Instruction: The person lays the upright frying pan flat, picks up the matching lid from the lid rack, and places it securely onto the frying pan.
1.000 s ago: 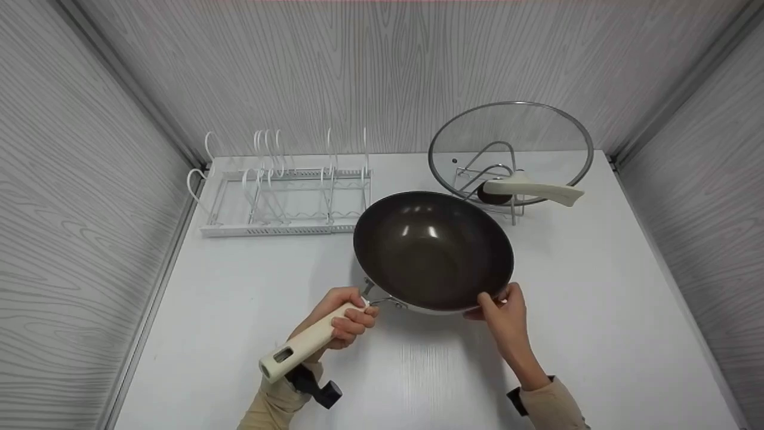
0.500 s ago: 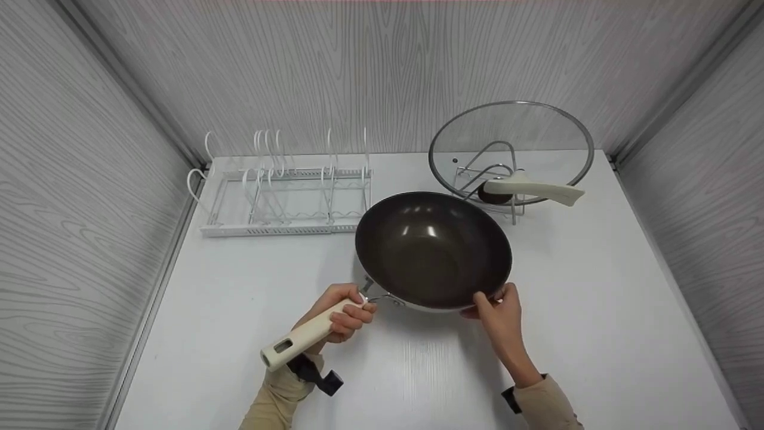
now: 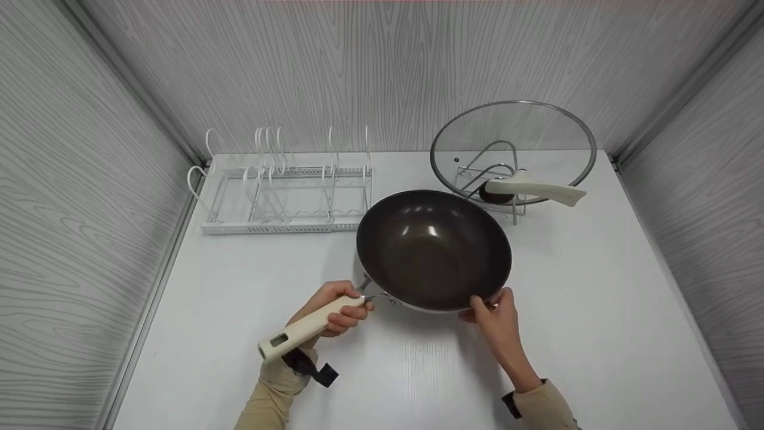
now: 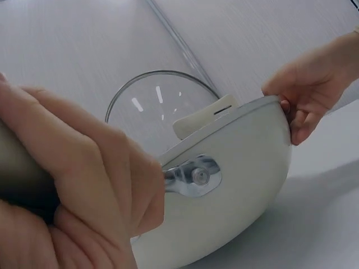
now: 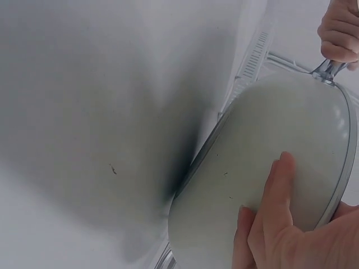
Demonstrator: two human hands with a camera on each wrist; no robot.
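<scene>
A wok (image 3: pixel 433 251) with a dark brown inside is held tilted over the white table, its hollow facing up in the head view. My left hand (image 3: pixel 331 307) wraps round the cream handle (image 3: pixel 298 334) close to its metal joint. On the near right rim, my right hand (image 3: pixel 492 316) pinches the wok, thumb over the edge. The right wrist view shows that hand's other fingers spread against the cream outer wall (image 5: pixel 280 117). A riveted metal bracket (image 4: pixel 196 175) joins handle and wok in the left wrist view.
Behind the wok to the right, a glass lid (image 3: pixel 549 137) with a cream handle (image 3: pixel 537 190) leans upright in a small wire stand (image 3: pixel 514 212). A white dish rack (image 3: pixel 268 229) with several upright loops stands at the back left. Grey wood-grain panels (image 3: pixel 382 71) enclose the table.
The wok stays almost in place. Its handle end has risen slightly in the head view, and my right hand has shifted a little to the left along with the rim.
</scene>
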